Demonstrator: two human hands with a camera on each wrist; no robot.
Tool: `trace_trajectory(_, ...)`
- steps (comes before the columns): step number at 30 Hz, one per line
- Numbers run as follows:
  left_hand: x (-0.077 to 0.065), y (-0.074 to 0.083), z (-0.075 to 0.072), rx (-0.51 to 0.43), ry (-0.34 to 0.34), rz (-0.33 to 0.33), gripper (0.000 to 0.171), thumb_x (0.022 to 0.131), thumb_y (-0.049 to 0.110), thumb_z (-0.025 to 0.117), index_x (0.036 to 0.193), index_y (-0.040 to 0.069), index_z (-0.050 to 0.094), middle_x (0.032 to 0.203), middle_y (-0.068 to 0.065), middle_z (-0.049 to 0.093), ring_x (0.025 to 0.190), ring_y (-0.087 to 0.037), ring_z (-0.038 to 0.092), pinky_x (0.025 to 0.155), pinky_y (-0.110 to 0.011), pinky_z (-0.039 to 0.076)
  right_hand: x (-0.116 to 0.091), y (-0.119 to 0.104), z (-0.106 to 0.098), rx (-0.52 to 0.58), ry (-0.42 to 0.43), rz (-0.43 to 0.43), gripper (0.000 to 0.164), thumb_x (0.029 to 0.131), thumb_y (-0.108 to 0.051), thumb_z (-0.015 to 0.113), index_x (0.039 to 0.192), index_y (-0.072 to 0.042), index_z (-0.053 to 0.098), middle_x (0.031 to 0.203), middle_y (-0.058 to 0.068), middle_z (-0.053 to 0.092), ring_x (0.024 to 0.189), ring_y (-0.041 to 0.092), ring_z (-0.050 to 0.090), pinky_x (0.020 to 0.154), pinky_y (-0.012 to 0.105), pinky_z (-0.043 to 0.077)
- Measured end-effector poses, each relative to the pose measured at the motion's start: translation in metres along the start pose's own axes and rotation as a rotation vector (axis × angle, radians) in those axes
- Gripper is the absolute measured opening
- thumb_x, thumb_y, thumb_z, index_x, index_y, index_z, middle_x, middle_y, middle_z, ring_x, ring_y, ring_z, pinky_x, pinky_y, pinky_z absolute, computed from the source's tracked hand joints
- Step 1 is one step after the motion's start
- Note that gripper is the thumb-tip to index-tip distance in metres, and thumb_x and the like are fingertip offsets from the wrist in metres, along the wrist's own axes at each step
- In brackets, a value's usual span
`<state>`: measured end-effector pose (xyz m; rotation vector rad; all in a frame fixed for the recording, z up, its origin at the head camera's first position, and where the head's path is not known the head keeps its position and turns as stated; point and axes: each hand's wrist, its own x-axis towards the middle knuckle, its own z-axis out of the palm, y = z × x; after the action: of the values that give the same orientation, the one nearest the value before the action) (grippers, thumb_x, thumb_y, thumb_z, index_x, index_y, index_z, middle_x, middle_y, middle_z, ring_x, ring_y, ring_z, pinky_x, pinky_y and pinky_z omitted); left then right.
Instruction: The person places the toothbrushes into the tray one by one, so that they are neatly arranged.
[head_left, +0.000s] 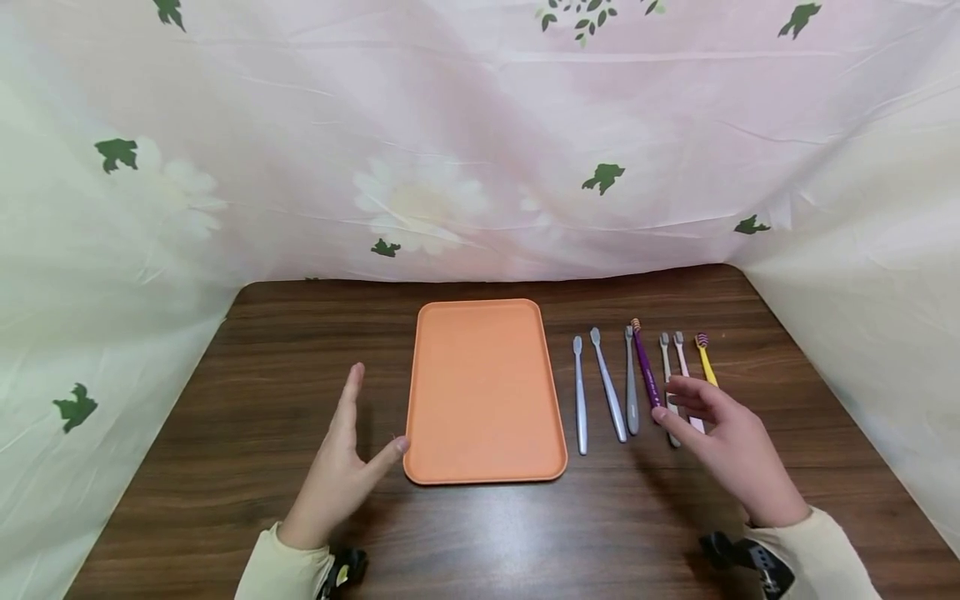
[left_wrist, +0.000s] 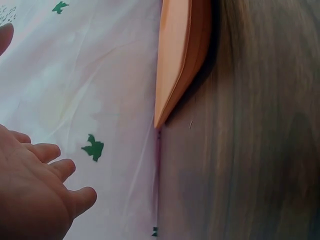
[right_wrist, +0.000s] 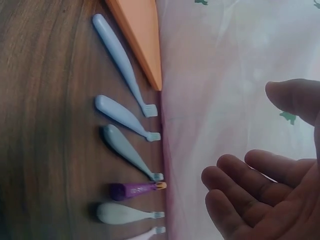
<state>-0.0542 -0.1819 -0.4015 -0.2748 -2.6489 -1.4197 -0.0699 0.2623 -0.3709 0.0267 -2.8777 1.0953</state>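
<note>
My left hand (head_left: 339, 468) hovers by the left edge of an orange tray (head_left: 483, 392), thumb spread away from the fingers and nothing held. In the left wrist view that hand (left_wrist: 37, 187) has its fingers extended. On the right, my right hand (head_left: 726, 446) is above several toothbrushes, fingers loosely bent and holding nothing. It overlaps the handles of a pink toothbrush (head_left: 681, 354) and a yellow toothbrush (head_left: 707, 365). Left of these lie a grey-green toothbrush (head_left: 666, 358), a purple toothbrush (head_left: 647, 368), a grey toothbrush (head_left: 631, 385) and two light blue ones, the outermost toothbrush (head_left: 581, 404) nearest the tray.
The dark wooden table (head_left: 247, 400) carries the tray near its middle, with the brush row to the tray's right. A pale printed cloth (head_left: 480, 167) with flowers and green bird-like shapes rises behind the table and along both sides.
</note>
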Motion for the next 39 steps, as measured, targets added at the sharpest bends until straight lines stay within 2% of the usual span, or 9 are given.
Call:
trace_trajectory(6, 0.002, -0.001, 0.009, -0.046, -0.030, -0.031, 0.106, 0.092, 0.026, 0.076, 0.162, 0.031, -0.003, 0.169, -0.005, 0.005, 0.153, -0.033, 0.008, 0.114, -0.069, 0.019, 0.006, 0.002, 0.007, 0.016, -0.030, 0.014, 0.063, 0.097, -0.046, 0.065, 0.139, -0.001, 0.054, 0.126, 0.024, 0.064, 0.113, 0.042, 0.061, 0.087, 0.057, 0.053)
trace_trajectory(9, 0.003, -0.002, 0.013, -0.060, -0.040, -0.053, 0.106, 0.091, 0.027, 0.076, 0.162, 0.030, -0.002, 0.168, -0.007, 0.006, 0.153, -0.034, 0.008, 0.115, -0.069, 0.017, 0.008, 0.001, 0.010, 0.015, -0.034, 0.003, 0.060, 0.097, -0.043, 0.066, 0.138, -0.001, 0.055, 0.123, 0.023, 0.065, 0.109, 0.039, 0.063, 0.083, 0.047, 0.056)
trace_trajectory(13, 0.005, -0.008, 0.020, -0.058, -0.057, -0.090, 0.107, 0.090, 0.029, 0.077, 0.163, 0.024, -0.001, 0.168, -0.011, 0.008, 0.153, -0.034, 0.009, 0.117, -0.068, 0.006, 0.012, 0.000, 0.015, 0.015, -0.031, -0.013, 0.056, 0.096, -0.037, 0.069, 0.136, 0.000, 0.056, 0.120, 0.020, 0.067, 0.105, 0.034, 0.065, 0.078, 0.028, 0.055)
trace_trajectory(16, 0.006, -0.013, 0.024, -0.041, -0.083, -0.121, 0.107, 0.090, 0.032, 0.077, 0.163, 0.018, 0.000, 0.167, -0.014, 0.011, 0.153, -0.032, 0.009, 0.116, -0.069, -0.002, 0.014, 0.000, 0.020, 0.018, -0.033, -0.017, 0.054, 0.096, -0.034, 0.070, 0.135, 0.000, 0.057, 0.118, 0.018, 0.068, 0.103, 0.031, 0.066, 0.076, 0.022, 0.053)
trace_trajectory(26, 0.008, -0.022, 0.032, -0.036, -0.213, -0.227, 0.111, 0.089, 0.041, 0.076, 0.162, 0.008, -0.001, 0.167, -0.016, 0.009, 0.153, -0.031, 0.010, 0.116, -0.067, -0.008, 0.024, -0.004, 0.036, 0.005, -0.064, -0.031, 0.048, 0.095, -0.030, 0.072, 0.128, 0.003, 0.062, 0.104, 0.011, 0.070, 0.089, 0.022, 0.067, 0.071, 0.027, 0.056)
trace_trajectory(30, 0.008, -0.025, 0.034, -0.009, -0.258, -0.232, 0.114, 0.087, 0.043, 0.078, 0.162, 0.006, 0.000, 0.167, -0.016, 0.008, 0.153, -0.032, 0.008, 0.117, -0.063, -0.012, 0.029, -0.006, 0.043, 0.002, -0.071, -0.028, 0.045, 0.094, -0.029, 0.073, 0.125, 0.002, 0.064, 0.101, 0.010, 0.070, 0.086, 0.021, 0.065, 0.067, 0.028, 0.055)
trace_trajectory(34, 0.008, -0.027, 0.036, 0.042, -0.300, -0.242, 0.120, 0.082, 0.048, 0.081, 0.162, 0.006, 0.003, 0.167, -0.016, 0.007, 0.153, -0.036, 0.001, 0.117, -0.062, -0.013, 0.036, -0.007, 0.051, -0.014, -0.093, -0.025, 0.046, 0.093, -0.029, 0.074, 0.125, 0.003, 0.064, 0.100, 0.010, 0.071, 0.085, 0.020, 0.066, 0.067, 0.031, 0.055)
trace_trajectory(39, 0.007, -0.029, 0.036, 0.103, -0.367, -0.222, 0.127, 0.077, 0.051, 0.084, 0.161, 0.004, 0.002, 0.167, -0.016, 0.007, 0.154, -0.035, -0.006, 0.117, -0.060, -0.015, 0.044, -0.011, 0.061, -0.033, -0.138, -0.030, 0.042, 0.092, -0.028, 0.074, 0.121, 0.002, 0.066, 0.096, 0.007, 0.072, 0.082, 0.017, 0.065, 0.067, 0.032, 0.054)
